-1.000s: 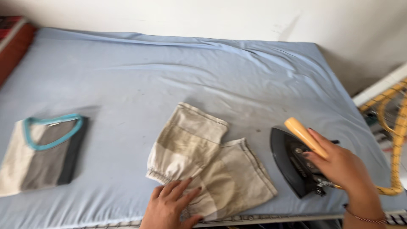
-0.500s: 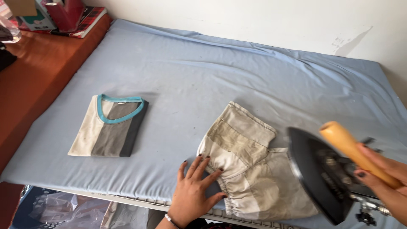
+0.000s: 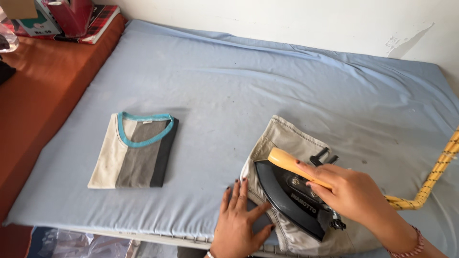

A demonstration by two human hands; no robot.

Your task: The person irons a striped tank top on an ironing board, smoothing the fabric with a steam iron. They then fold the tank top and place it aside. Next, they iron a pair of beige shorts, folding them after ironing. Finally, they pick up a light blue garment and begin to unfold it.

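While the right hand (image 3: pixel 351 193) grips the yellow handle of the black iron (image 3: pixel 291 200) resting on the beige shorts (image 3: pixel 287 138), the left hand (image 3: pixel 239 224) lies flat, fingers spread, apparently pinning the shorts' edge on the blue sheet (image 3: pixel 239 76)

Black iron (image 3: pixel 291 198) on beige shorts (image 3: pixel 287 138)

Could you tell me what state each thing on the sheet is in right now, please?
Iron: on the beige shorts, tilted, handle gripped by right hand.
Beige shorts: spread out, left hand flat on their edge.
T-shirt: folded, lying apart.
Yellow cord: trailing off right.
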